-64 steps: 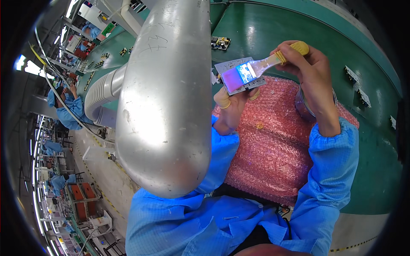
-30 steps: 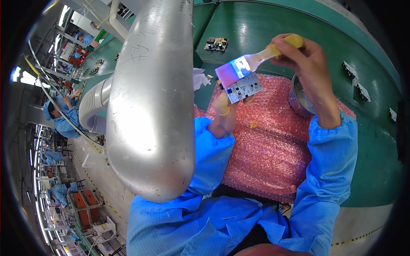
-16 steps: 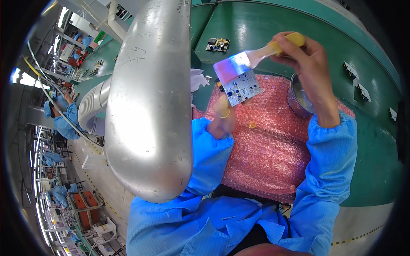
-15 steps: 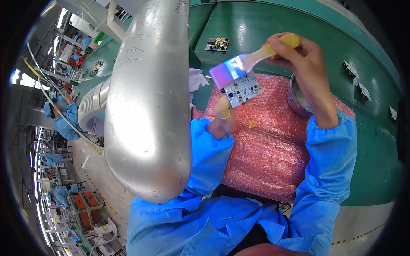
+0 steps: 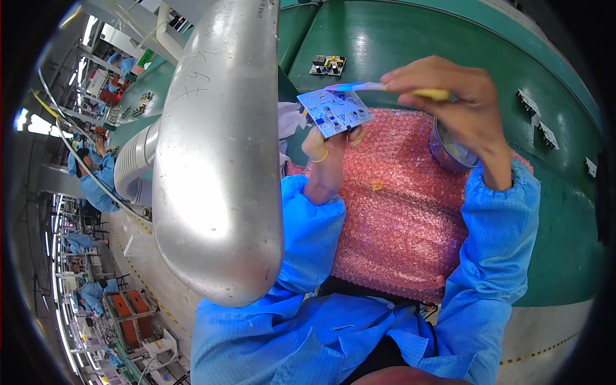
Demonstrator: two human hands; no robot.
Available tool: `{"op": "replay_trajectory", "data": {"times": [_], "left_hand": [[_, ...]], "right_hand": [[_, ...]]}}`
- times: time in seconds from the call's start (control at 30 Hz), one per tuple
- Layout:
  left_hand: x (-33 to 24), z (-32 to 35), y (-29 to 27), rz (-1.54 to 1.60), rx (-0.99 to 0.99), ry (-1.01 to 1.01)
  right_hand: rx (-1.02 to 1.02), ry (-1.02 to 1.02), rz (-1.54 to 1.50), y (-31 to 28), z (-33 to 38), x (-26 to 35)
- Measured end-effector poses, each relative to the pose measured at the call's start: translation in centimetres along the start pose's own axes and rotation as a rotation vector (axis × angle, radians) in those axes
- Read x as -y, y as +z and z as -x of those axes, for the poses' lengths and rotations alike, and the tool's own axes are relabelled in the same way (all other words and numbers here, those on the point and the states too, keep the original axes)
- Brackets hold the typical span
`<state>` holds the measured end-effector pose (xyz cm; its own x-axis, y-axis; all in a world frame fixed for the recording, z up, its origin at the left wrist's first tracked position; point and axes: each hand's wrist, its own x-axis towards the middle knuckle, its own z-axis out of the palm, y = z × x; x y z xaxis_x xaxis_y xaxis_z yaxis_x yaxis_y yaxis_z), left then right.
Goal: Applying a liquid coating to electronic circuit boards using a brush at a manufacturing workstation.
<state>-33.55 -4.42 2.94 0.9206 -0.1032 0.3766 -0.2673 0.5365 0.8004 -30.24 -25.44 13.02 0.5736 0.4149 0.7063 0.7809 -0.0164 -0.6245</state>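
Observation:
A circuit board (image 5: 335, 113), pale and lit bluish, is tilted above the far left edge of the pink bubble wrap (image 5: 401, 221). My left hand (image 5: 325, 146) grips it from below, with yellow finger cots on the fingers. My right hand (image 5: 452, 96) is closed on a flat brush (image 5: 378, 86) with a yellow handle, seen nearly edge-on. Its bristles lie at the board's far edge; whether they touch it I cannot tell. Beneath my right wrist stands a round metal tin (image 5: 446, 151), partly covered by the hand.
A big metal fume hood (image 5: 221, 160) with a ribbed hose blocks the left side. On the green bench (image 5: 410, 38) sit an assembled board (image 5: 327, 65) at the back and several small boards (image 5: 538, 119) at right. A loose finger cot (image 5: 376, 185) lies on the wrap. Co-workers are far left.
The board has moved left and away from me and tilted. The brush has turned from broadside to nearly edge-on, its bristles now at the board's far edge.

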Motion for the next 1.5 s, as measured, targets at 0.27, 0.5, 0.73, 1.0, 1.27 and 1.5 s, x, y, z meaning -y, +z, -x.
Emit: {"op": "replay_trajectory", "data": {"times": [0.27, 0.5, 0.73, 1.0, 1.27, 1.5], "left_hand": [[1.7, -0.7, -2.0, 0.014, -0.075, 0.056], [0.0, -0.7, 1.4, 0.041, -0.291, -0.006], [0.9, -0.2, 0.3, -0.112, -0.033, 0.019], [1.1, -0.2, 0.3, -0.152, -0.211, 0.018], [1.2, -0.2, -0.3, -0.250, -0.125, -0.037], [1.8, -0.2, -0.3, -0.193, -0.240, -0.043]], "right_hand": [[0.168, 0.028, 0.031, -2.2, 0.5, 0.1], [0.050, 0.053, 0.070, -0.3, 0.6, -0.8], [-0.047, -0.062, 0.061, -0.5, 0.3, -0.2], [0.136, -0.062, -0.011, -1.5, 0.5, 1.0], [0.002, -0.043, -0.052, 0.0, 0.2, 0.4], [0.125, -0.017, -0.097, -1.5, 0.5, 0.8]]}}
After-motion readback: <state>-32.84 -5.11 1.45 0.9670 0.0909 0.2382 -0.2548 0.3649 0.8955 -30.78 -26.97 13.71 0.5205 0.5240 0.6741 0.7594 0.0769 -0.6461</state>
